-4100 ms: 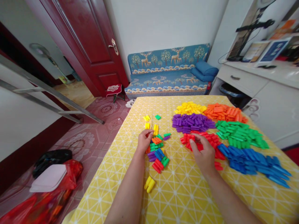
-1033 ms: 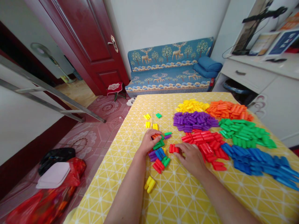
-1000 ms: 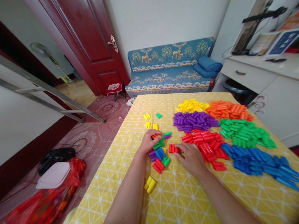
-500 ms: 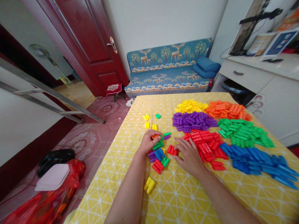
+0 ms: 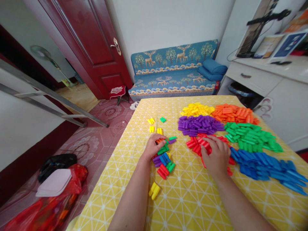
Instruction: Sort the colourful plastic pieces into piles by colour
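On the yellow tablecloth lie six sorted heaps of plastic pegs, one per colour, with the purple heap in their middle. Behind it lies the yellow heap, and to the right of that the orange heap. The green heap sits right of the purple one, the blue heap further to the near right, and the red heap just in front of purple.

The right hand lies flat on the red heap, fingers loosely spread and pressed over the pegs; whether it grips any I cannot tell.

Left of the purple heap is a small mixed cluster of orange, green, purple, blue and red pegs. The left hand rests on its far edge, fingers curled down over an orange peg, touching it.

Behind that cluster lie three little groups of yellow pegs and one green peg. In front of it lies one yellow pair, apart from everything.
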{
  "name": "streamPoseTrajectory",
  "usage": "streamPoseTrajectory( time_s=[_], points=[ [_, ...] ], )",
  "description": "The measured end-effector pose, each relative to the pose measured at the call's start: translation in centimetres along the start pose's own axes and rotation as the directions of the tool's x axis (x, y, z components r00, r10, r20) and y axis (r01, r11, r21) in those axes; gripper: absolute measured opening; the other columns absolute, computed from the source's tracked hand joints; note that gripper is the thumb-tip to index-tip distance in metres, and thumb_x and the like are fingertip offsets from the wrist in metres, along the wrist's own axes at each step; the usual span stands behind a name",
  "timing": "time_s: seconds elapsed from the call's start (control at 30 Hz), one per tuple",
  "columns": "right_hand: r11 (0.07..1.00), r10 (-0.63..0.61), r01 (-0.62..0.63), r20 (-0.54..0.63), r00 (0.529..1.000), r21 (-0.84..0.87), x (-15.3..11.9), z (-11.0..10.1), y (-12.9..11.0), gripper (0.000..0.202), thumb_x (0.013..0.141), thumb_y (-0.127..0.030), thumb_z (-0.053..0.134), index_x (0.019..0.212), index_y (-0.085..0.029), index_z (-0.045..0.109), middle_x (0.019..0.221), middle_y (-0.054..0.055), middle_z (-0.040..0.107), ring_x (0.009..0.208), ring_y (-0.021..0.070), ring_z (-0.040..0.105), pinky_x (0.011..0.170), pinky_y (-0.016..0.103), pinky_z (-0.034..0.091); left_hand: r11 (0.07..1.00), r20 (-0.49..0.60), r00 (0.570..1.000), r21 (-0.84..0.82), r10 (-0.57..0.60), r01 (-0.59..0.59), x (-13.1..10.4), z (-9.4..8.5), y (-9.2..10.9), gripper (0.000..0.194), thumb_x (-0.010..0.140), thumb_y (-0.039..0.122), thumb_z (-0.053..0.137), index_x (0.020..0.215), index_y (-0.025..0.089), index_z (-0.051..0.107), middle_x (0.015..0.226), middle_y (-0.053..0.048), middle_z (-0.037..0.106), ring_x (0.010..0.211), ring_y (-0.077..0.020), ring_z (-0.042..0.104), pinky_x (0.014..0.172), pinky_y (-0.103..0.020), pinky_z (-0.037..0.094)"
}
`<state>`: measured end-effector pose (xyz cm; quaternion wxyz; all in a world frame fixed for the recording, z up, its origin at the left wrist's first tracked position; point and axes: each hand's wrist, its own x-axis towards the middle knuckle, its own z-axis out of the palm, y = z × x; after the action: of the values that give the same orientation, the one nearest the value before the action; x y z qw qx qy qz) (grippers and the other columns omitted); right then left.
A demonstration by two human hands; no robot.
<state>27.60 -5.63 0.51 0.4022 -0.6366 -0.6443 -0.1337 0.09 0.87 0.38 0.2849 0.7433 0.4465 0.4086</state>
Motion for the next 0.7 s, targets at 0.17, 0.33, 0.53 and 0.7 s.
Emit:
streamPoseTrajectory(
  time_s=[0.17,0.33,0.53,0.7],
  points=[
    [0.999,0.033,-0.032,0.054,0.998,-0.021,-0.1,0.2,0.4,0.023,0.081,-0.024,0.056,0.102,-0.020,0.065,0.120,0.010,0.058,0.110,0.0306,0.050,0.096,0.049,0.035,1.000,-0.011,1.000,0.003,0.002,-0.002,0.0,0.0,0.1,0.018,0.082,0.030,0.064,0.096,0.022,0.072,0.100,-0.005,0.071,0.098,-0.0205,0.061,0.094,-0.037,0.044],
    [0.996,-0.009,0.009,-0.003,1.000,0.087,-0.1,-0.3,-1.0,0.024,0.081,-0.018,0.055,0.104,-0.022,0.064,0.124,0.011,0.055,0.116,0.0317,0.048,0.100,0.053,0.032,1.000,-0.067,0.997,0.010,0.030,-0.029,-0.1,0.1,0.0,0.014,0.079,0.026,0.066,0.091,0.021,0.071,0.095,-0.005,0.070,0.094,-0.0191,0.063,0.091,-0.035,0.047],
    [0.898,-0.151,0.033,0.236,0.960,0.439,-1.5,1.4,-6.1,0.035,0.085,-0.015,0.046,0.118,-0.023,0.056,0.130,0.011,0.049,0.122,0.0247,0.048,0.101,0.044,0.042,0.993,-0.191,0.977,0.086,0.092,-0.077,0.1,0.3,-0.1,0.009,0.079,0.024,0.066,0.083,0.019,0.071,0.091,-0.005,0.065,0.086,-0.0161,0.063,0.083,-0.031,0.051],
    [0.809,-0.141,-0.134,0.410,0.901,0.573,-2.1,4.3,-8.8,0.058,0.085,-0.025,0.053,0.139,-0.021,0.036,0.130,0.014,0.051,0.106,0.0227,0.058,0.092,0.042,0.050,0.985,-0.213,0.965,0.113,0.155,-0.134,0.2,-0.1,0.4,0.012,0.082,0.027,0.064,0.087,0.019,0.071,0.092,-0.006,0.065,0.086,-0.0157,0.063,0.082,-0.030,0.052]
  ],
)
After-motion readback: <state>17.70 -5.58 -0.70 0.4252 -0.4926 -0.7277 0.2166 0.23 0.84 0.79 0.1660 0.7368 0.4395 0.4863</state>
